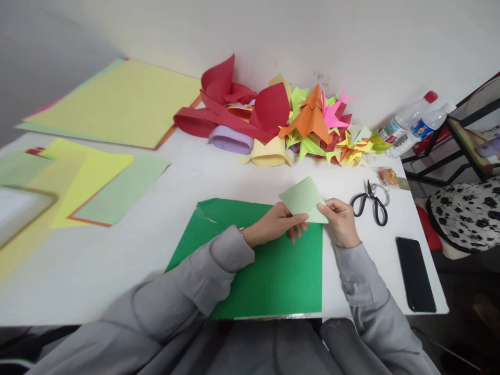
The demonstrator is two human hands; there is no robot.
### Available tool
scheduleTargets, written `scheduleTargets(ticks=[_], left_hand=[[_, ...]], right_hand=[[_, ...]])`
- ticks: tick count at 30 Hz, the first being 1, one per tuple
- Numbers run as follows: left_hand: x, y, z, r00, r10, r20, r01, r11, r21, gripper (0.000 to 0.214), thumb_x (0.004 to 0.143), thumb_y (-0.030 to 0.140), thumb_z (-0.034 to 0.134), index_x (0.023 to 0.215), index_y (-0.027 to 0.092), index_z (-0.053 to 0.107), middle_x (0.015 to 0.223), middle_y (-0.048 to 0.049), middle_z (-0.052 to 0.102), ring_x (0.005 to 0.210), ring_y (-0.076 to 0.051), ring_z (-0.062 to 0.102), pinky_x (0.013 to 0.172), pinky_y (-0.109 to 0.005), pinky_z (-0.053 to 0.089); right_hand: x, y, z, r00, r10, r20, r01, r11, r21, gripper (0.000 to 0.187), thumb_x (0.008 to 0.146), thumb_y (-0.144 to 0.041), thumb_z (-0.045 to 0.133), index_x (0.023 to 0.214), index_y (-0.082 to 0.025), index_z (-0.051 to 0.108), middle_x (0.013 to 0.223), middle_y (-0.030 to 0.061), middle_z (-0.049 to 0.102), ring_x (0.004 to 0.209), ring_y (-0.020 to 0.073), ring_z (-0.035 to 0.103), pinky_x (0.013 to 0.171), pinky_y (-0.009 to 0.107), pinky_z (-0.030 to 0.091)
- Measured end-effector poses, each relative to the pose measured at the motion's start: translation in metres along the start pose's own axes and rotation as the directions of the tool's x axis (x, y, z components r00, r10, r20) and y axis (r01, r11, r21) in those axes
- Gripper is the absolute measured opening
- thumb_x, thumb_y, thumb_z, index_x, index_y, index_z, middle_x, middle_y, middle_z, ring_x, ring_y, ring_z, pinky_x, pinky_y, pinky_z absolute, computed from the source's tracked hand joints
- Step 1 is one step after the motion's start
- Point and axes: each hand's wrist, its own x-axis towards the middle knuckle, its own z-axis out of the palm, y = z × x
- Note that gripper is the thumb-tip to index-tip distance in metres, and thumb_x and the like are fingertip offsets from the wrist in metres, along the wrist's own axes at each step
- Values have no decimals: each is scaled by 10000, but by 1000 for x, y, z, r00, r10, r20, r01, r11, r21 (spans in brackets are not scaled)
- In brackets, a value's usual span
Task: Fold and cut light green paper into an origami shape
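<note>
A small pale green sheet of paper (pixel 303 195) is held up between both my hands, over the far right part of a dark green sheet (pixel 273 281) lying on the table. My left hand (pixel 275 224) pinches its lower left edge, thumb on top. At its lower right corner, my right hand (pixel 340 219) grips it between thumb and fingers. Whether the small paper carries a fold is hard to make out. Black-handled scissors (pixel 371 203) lie just right of my right hand.
Folded paper shapes, including an orange one (pixel 310 117) and red paper loops (pixel 234 114), are heaped by the wall. Large yellow sheets (pixel 117 104) lie far left. Plastic bottles (pixel 406 122) stand at the back right. A phone (pixel 416 273) lies near the right edge. Someone sits beyond it.
</note>
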Motion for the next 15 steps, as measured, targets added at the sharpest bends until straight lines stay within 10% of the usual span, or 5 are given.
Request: scheduleTargets(ticks=[15], left_hand=[[2, -3, 0, 993, -15, -119, 31, 991, 134, 276, 764, 311, 645, 582, 105, 624, 444, -3, 581, 349, -99, 537, 375, -200, 457]], right_hand=[[1, 0, 0, 1000, 9, 25, -10, 999, 39, 210, 656, -360, 778, 630, -185, 666, 573, -31, 641, 506, 103, 497, 546, 250, 389]])
